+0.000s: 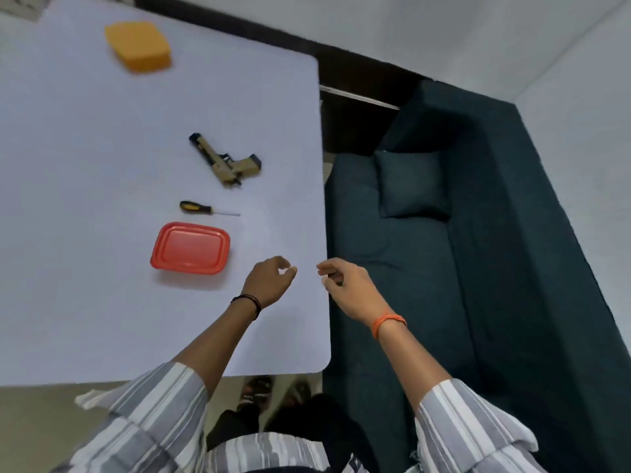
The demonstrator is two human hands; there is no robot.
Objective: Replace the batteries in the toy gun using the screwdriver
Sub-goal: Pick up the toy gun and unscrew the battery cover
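A tan and black toy gun [228, 162] lies on its side near the middle of the white table [85, 199]. Just nearer to me lies a screwdriver [205, 208] with a black and yellow handle, its thin shaft pointing right. My left hand [269, 279] hovers over the table's near right part, fingers loosely curled and holding nothing. My right hand [341, 285] hangs over the table's right edge, fingers also loosely curled and empty. Both hands are well short of the gun and the screwdriver.
A red lidded box [190, 248] sits left of my left hand, just below the screwdriver. An orange lidded box [138, 46] stands at the far side of the table. A dark blue sofa [444, 233] with a cushion [411, 184] runs along the table's right edge.
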